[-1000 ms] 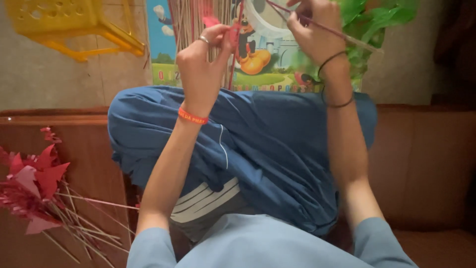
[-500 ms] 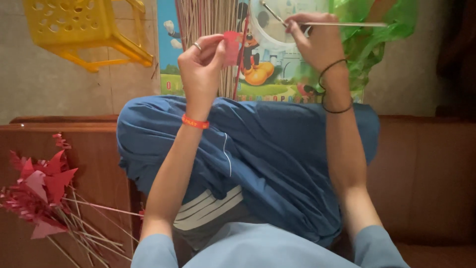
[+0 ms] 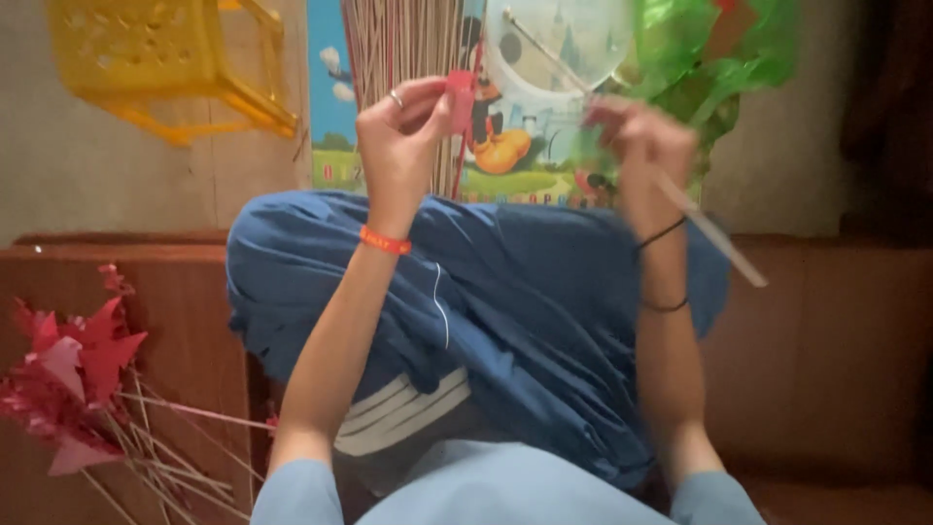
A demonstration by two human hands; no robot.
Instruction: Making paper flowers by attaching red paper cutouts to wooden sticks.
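In the head view, the small red paper piece (image 3: 460, 95) was a narrow upright strip, flat and bright, held in front of the bundle of thin pale wooden sticks (image 3: 403, 58). The left hand (image 3: 403, 136) pinched it by its left edge, thumb and forefinger tips closed on the paper, a ring on one finger and an orange band (image 3: 385, 241) around the wrist. The right hand (image 3: 639, 146) was blurred; its fingers were curled shut around a long thin pale stick (image 3: 709, 231), which ran slantwise from the upper left, through the fist, down to the lower right past the forearm. Two dark thin bands circled that wrist. Both hands were raised above blue fabric (image 3: 525, 321) draped over the knees, well apart from each other. Behind them lay a colourful cartoon-printed sheet (image 3: 525, 146) and crumpled green translucent plastic (image 3: 719, 58). A yellow plastic stool (image 3: 165, 58) stood at upper left, and finished red paper flowers on sticks (image 3: 73, 379) lay at lower left on the brown surface (image 3: 836, 350).

Against the picture half a second earlier, the stick had swung: it had lain nearly level from the right hand toward the right, and now it pointed steeply down to the right. The right hand had dropped a little and blurred with motion. The left hand kept the same pinch on the red piece, at much the same spot.
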